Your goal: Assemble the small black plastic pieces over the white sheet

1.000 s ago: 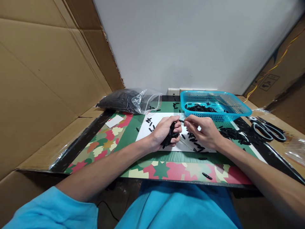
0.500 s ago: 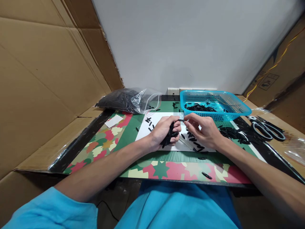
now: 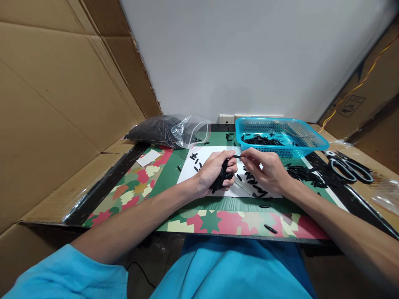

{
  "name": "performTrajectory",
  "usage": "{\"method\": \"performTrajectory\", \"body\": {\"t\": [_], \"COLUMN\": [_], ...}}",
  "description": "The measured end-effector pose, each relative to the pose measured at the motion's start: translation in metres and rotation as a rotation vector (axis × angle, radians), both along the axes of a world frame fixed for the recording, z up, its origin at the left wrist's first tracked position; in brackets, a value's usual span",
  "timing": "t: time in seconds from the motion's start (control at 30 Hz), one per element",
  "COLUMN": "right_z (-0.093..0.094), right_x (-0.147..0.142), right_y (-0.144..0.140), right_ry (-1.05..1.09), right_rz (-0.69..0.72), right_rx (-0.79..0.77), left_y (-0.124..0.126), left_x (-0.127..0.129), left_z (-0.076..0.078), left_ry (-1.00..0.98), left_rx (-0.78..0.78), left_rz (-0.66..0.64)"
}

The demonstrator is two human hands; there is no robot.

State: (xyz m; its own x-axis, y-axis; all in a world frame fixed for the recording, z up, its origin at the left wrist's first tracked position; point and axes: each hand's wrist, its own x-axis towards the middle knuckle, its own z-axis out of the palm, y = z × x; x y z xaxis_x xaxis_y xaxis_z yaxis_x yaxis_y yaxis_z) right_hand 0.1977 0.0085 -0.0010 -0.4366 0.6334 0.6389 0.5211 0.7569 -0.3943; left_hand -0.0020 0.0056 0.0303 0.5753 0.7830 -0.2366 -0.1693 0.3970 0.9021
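- Our left hand (image 3: 215, 170) grips a bundle of black pieces (image 3: 222, 179) mid-tabletop.
- Our right hand (image 3: 268, 170) pinches one piece (image 3: 237, 157).
- Some lie in the basket (image 3: 311, 143); many loose pieces (image 3: 254, 185) remain.

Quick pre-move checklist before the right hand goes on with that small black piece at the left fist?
1. Left hand closed on the bundle of black pieces: ok.
2. Right hand pinching a single black piece at its fingertips: ok.
3. Piece meeting the bundle at the left thumb: cannot tell, too small.
4. Blue basket behind the hands, pieces inside, not tipped: ok.
5. Loose pieces scattered on the white sheet under the right hand: not ok, cluttered.
6. Scissors lying apart at far right, away from both hands: ok.
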Motion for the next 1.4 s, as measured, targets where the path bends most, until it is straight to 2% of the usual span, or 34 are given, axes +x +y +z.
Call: {"method": "performTrajectory", "body": {"t": [0.73,1.1,1.23,1.4], "right_z": [-0.001,0.001,0.009,0.017], "right_x": [-0.001,0.005,0.019,0.037], "right_y": [0.000,0.001,0.008,0.023], "right_ry": [-0.001,-0.101,-0.124,-0.261], "right_rz": [-0.008,-0.067,-0.207,-0.688], "right_rx": [0.003,0.195,0.328,0.417], "left_y": [0.000,0.000,0.000,0.000], "left_x": [0.001,0.000,-0.001,-0.002], "left_z": [0.001,0.000,0.000,-0.001], "left_ry": [0.005,0.016,0.000,0.002], "left_rx": [0.033,0.011,-0.001,-0.012], "left_rz": [0.024,0.007,0.009,0.010]}}
